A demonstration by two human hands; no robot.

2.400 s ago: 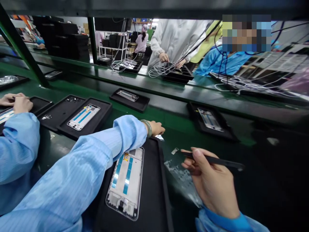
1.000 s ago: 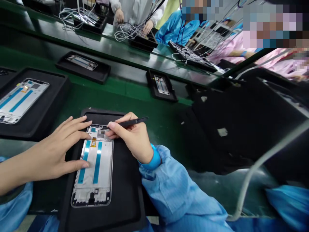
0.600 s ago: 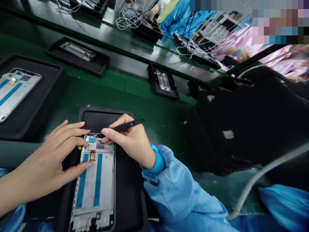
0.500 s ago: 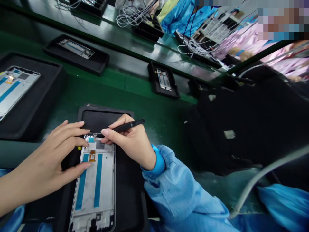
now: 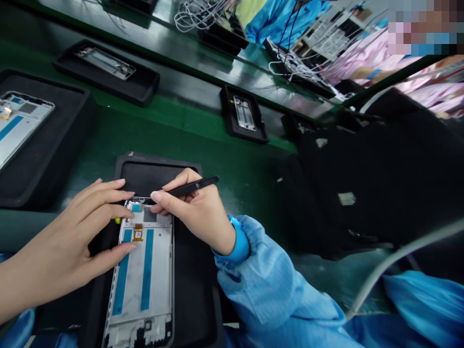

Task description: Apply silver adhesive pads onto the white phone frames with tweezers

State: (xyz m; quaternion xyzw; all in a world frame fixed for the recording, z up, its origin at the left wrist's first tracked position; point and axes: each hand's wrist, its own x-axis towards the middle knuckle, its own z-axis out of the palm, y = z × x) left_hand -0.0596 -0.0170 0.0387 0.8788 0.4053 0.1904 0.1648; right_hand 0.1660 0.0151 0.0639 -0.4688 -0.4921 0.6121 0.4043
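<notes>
Left hand (image 5: pixel 68 237): lying open, with fingertips touching the edge of the phone frame (image 5: pixel 141 275).
Right hand (image 5: pixel 195 212): pinching black tweezers (image 5: pixel 192 186), with tips coming near the frame's top end.
Hands: staying close together, not touching.
Frame place: lying flat inside a black tray (image 5: pixel 157 162).

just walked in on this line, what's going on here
A person is working on a metal phone frame lying in a black tray. Their right hand pinches black tweezers with the tips at the frame's top edge, while their left hand rests open over that end. More frames sit in black trays along the green bench.
</notes>
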